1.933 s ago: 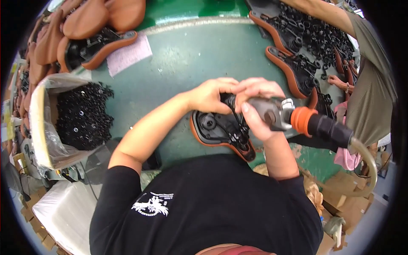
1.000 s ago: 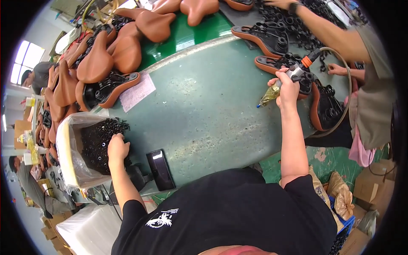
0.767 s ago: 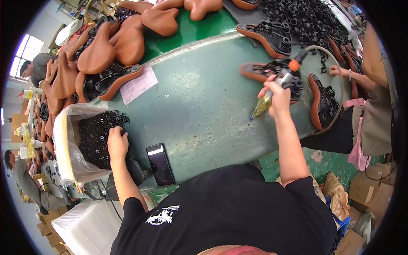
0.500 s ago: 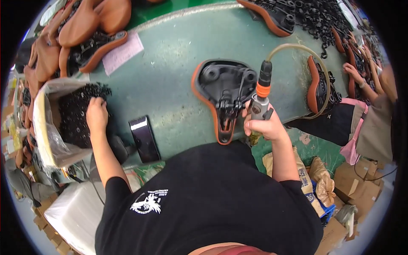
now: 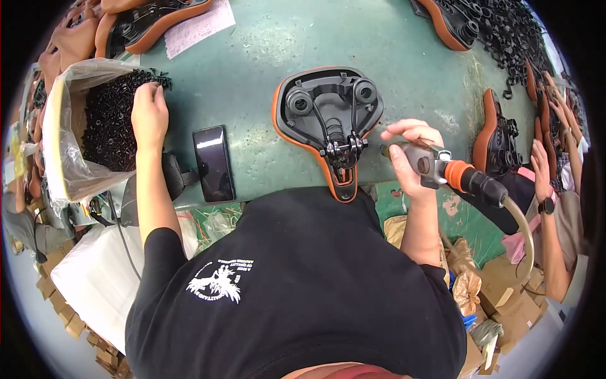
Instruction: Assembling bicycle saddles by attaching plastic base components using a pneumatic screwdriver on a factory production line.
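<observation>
A bicycle saddle (image 5: pixel 328 120) lies upside down on the bench before me, its black underside and metal rails up, its brown edge showing around it and its nose toward me. My right hand (image 5: pixel 416 151) grips an air screwdriver (image 5: pixel 435 165) beside the saddle, apart from it. An orange collar and a hose are at the tool's right end. My left hand (image 5: pixel 150 117) is at the right rim of a plastic-lined box (image 5: pixel 55 136) of small black screws (image 5: pixel 110 120). Its fingers are bent together at the screws; what they hold, if anything, is hidden.
A phone (image 5: pixel 213 164) lies between box and saddle. Brown saddles (image 5: pixel 154 28) are heaped at far left, by a paper sheet (image 5: pixel 199 26). Black rings (image 5: pixel 489 38) are piled at far right. Another saddle (image 5: pixel 489 136) lies right, near another person's hand (image 5: pixel 541 170). The hose (image 5: pixel 527 234) hangs right.
The screwdriver has swung over, its hose end going from pointing away to pointing right. The saddle has turned slightly. My left hand stays at the screws. A co-worker's arm has come nearer at right.
</observation>
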### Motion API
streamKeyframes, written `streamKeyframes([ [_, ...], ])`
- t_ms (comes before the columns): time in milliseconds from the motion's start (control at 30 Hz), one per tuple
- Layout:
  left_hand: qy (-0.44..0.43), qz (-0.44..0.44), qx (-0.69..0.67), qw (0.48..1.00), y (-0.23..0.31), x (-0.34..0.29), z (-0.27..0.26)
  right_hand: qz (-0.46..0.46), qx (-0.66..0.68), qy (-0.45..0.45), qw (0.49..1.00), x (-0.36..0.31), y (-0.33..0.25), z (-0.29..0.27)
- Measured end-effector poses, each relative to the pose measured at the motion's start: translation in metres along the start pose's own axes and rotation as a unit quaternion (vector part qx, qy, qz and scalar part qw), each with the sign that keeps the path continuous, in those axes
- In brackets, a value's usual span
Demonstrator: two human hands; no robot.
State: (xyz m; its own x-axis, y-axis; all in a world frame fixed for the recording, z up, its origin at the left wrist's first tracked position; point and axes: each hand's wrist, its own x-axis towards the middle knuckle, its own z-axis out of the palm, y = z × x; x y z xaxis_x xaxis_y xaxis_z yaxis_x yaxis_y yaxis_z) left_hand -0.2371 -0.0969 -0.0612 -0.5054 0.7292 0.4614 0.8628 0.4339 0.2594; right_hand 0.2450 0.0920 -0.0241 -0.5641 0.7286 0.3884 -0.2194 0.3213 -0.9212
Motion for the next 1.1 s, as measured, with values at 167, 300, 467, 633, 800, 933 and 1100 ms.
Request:
streamKeyframes([
  [167,-0.07,-0.223,-0.619,0.749,0.11,-0.018,-0.023,-0.003,0.085,0.025,0.996,0.007,-0.02,-0.005],
  [300,-0.221,-0.241,-0.765,0.555,0.194,-0.049,-0.038,-0.106,0.185,-0.017,0.977,0.043,-0.087,0.011],
  [467,-0.357,-0.109,-0.826,0.422,0.254,-0.058,-0.034,-0.172,0.273,-0.139,0.936,0.068,-0.117,0.027],
  [633,-0.367,-0.04,-0.816,0.445,0.261,-0.05,-0.032,-0.156,0.245,-0.134,0.947,0.061,-0.124,0.022],
  [800,-0.314,0.177,-0.695,0.622,0.268,-0.029,-0.028,-0.145,0.244,-0.068,0.956,0.048,-0.122,0.017],
  [933,-0.348,0.149,-0.69,0.617,0.282,-0.02,-0.033,-0.162,0.235,-0.051,0.957,0.043,-0.124,0.006],
  [1100,-0.487,-0.096,-0.778,0.385,0.295,-0.025,-0.041,-0.262,0.261,-0.135,0.919,0.049,-0.111,-0.008],
])
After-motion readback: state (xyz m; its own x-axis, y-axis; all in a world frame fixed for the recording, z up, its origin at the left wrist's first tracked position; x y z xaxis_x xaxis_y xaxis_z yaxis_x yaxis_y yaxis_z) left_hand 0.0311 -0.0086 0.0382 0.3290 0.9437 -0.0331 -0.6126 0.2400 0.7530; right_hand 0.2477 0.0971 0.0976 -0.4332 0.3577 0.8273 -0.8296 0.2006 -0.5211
